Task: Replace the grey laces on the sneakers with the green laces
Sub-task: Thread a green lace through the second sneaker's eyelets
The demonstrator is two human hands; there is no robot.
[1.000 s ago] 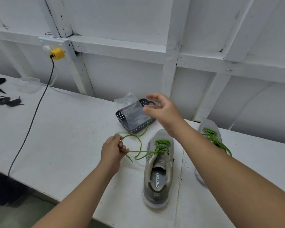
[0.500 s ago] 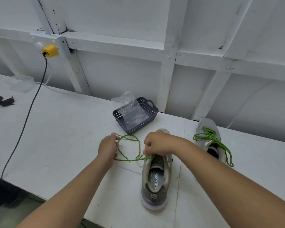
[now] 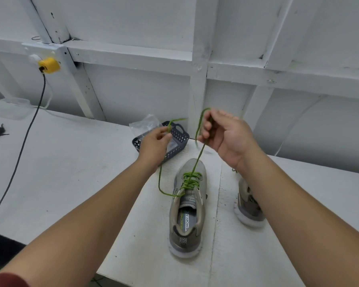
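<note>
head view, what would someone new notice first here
The bright green lace stands out most: it criss-crosses the grey sneaker at centre, and each end rises to a raised hand, the left hand pinching one, the right hand gripping the other. Behind the hands sits a dark perforated basket holding a clear plastic bag. A yellow plug glows on the white wall, upper left.

White timber-framed wall behind white table
</note>
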